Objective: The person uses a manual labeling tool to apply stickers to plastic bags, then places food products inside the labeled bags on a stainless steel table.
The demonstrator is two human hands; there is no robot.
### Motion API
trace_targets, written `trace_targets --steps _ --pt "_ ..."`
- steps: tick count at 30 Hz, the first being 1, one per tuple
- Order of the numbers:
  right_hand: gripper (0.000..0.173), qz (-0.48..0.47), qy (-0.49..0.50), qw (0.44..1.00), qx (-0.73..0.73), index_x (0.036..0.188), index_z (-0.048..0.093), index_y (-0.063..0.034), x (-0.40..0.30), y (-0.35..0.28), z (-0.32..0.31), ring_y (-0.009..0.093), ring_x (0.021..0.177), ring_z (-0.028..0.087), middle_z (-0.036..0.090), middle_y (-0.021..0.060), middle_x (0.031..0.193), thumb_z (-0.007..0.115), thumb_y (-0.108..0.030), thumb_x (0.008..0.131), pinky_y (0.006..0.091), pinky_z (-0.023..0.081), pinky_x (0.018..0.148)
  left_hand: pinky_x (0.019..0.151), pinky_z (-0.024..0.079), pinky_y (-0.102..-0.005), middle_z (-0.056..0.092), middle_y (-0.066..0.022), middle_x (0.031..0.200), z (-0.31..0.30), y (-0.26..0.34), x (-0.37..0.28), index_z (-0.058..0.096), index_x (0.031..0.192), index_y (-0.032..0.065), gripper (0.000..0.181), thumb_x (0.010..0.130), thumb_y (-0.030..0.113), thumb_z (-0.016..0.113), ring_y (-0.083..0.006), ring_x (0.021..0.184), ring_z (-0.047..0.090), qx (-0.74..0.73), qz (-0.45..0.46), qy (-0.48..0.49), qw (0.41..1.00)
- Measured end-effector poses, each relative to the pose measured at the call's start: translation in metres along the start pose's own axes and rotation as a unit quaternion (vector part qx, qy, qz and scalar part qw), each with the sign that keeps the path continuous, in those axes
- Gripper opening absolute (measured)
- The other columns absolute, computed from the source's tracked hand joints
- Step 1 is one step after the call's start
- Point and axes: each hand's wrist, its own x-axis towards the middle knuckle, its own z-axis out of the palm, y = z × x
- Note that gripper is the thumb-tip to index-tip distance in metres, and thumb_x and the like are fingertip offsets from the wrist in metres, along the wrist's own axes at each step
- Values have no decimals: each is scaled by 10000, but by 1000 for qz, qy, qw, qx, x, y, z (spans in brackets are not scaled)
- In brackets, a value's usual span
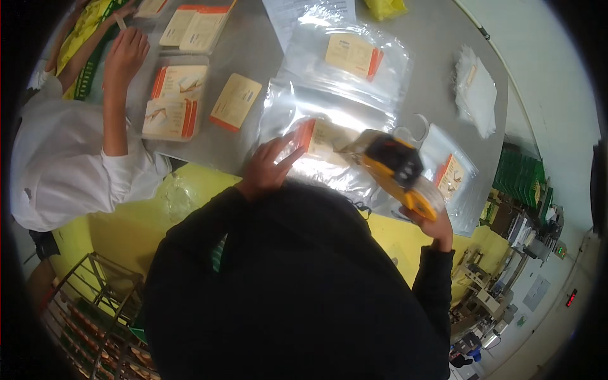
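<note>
My right hand (433, 224) grips a yellow and black tape gun (396, 173) with a roll of clear tape. The tape gun is slightly blurred, and its front end reaches over a clear plastic bag (327, 171). Inside or beneath the plastic lies a cream card with an orange band (327, 135). Fingers apart, my left hand (270, 164) rests on the left edge of this bag, its fingertips against the card's orange end. Farther back on the metal table (430, 52) is another clear bag (297, 66) with a similar card (354, 56).
Stacked printed cards (173, 102) and a loose card (236, 102) lie to the left. A co-worker's hand (127, 52) is beyond them, near a green crate (88, 71). Rightward are a bagged card (450, 178), tape rings (418, 127) and a plastic bundle (475, 92).
</note>
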Motion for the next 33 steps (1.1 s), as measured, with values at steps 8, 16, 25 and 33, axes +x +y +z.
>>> trace_targets --steps 8,16,25,33 --pt "332 0 -141 973 -184 1074 697 -40 56 -6 15 401 882 665 715 197 970 793 -191 795 422 524 794 1060 374 -488 589 -108 1364 8 -11 -7 678 1105 47 301 817 66 593 -300 1319 488 40 18 -92 995" --pt "360 34 -177 951 -250 1073 705 -60 87 -19 21 396 893 664 715 196 975 799 -266 794 444 522 838 1073 363 -493 588 -95 1364 9 -10 -8 681 1095 49 297 814 52 587 -298 1327 481 51 16 -81 995" --pt "374 144 -116 956 -228 1040 693 -27 30 53 -37 358 809 688 707 190 853 768 -307 804 442 532 739 1076 355 -489 609 -102 1298 6 -6 2 680 1080 39 271 827 45 585 -300 1300 488 32 11 -89 995" --pt "192 212 187 931 232 1008 662 1 -11 91 13 136 673 624 651 43 759 733 -108 867 293 479 599 1065 316 -552 624 -62 1115 -14 -17 48 631 881 81 140 761 113 696 -312 1264 489 10 61 -150 987"
